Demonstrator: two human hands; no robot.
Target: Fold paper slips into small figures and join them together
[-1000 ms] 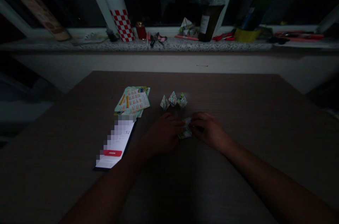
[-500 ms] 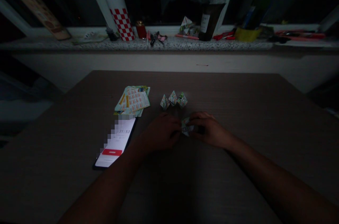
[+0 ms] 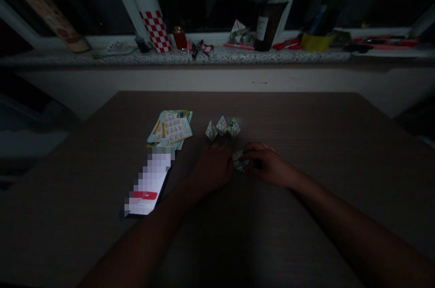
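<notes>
A small folded piece of printed paper [image 3: 239, 162] lies on the table between my hands. My right hand [image 3: 267, 163] pinches it from the right, with the fingers over its upper edge and the thumb at its lower edge. My left hand [image 3: 215, 163] is closed at the paper's left edge, knuckles up; its thumb and fingertips are mostly hidden. Just beyond my hands stand three small folded paper shapes with pointed tips: a left one [image 3: 211, 131], a middle one [image 3: 222, 125] and a right one [image 3: 234, 128].
A stack of printed paper sheets [image 3: 175, 128] lies to the left, with a lit phone [image 3: 149, 188] below it near my left forearm. Behind the brown table [image 3: 299, 115], a stone windowsill [image 3: 224, 57] holds a checkered bottle [image 3: 156, 29], a dark cup [image 3: 268, 27] and a red jar [image 3: 180, 38].
My left hand has turned more knuckles-up, its fingers drawn in at the paper's left edge. The right hand keeps its place, and the folded paper has shifted slightly.
</notes>
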